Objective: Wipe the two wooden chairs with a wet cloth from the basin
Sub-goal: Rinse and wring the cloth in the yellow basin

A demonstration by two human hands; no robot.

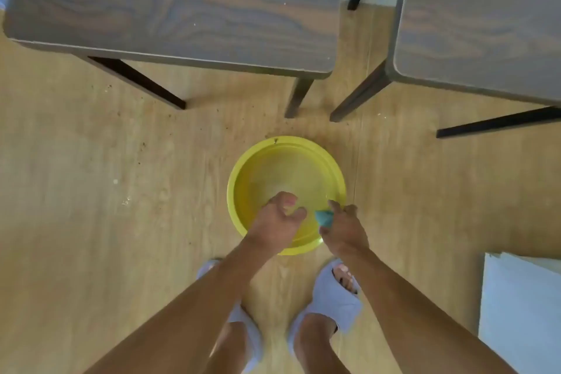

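Observation:
A yellow round basin [267, 158] stands on the wooden floor just ahead of my feet. My right hand [344, 229] is over its near right rim, shut on a small teal cloth [324, 218] that pokes out between the fingers. My left hand [277, 223] hovers over the basin's near side, fingers loosely curled and apart, holding nothing. Two dark wood-grain chairs stand beyond the basin: the left chair [176, 9] has pale crumbs on its seat, and the right chair [485, 24] is cut off by the frame edge.
Dark chair legs [299, 97] splay toward the basin from both chairs. Crumbs and specks lie on the floor [91, 176] at left. A white panel [522, 307] sits at the lower right. My feet wear pale slippers [332, 297].

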